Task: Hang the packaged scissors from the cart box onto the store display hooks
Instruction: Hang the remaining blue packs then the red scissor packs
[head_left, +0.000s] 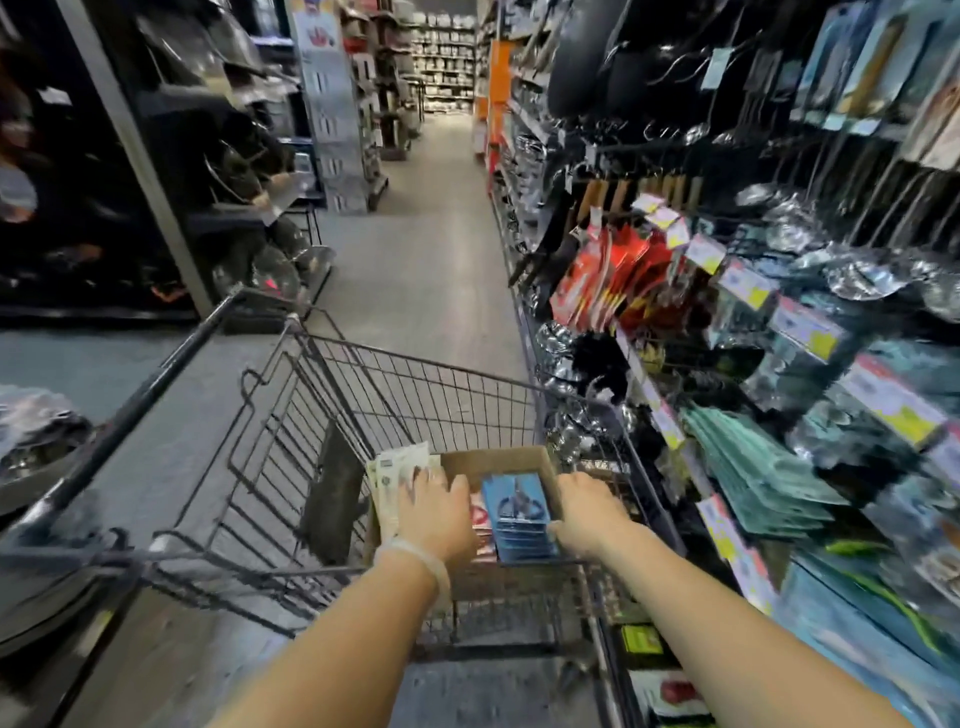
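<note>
A brown cardboard box (498, 460) sits in the near end of a wire shopping cart (363, 395). Inside it stands a stack of blue packaged scissors (517, 512). My right hand (589, 512) grips the stack's right side, thumb at its lower corner. My left hand (439, 512) lies flat over the box's left part, fingers reaching onto pale green packages (397, 480) beside the box. Red-and-white packs show between my hands. The display hooks (727, 322) with hanging packages fill the shelving on the right.
Teal packages (763, 478) and red packages (613, 280) hang on the right wall, with ladles and pans above. Dark shelving with cookware lines the left. The aisle floor (431, 234) runs ahead past the cart.
</note>
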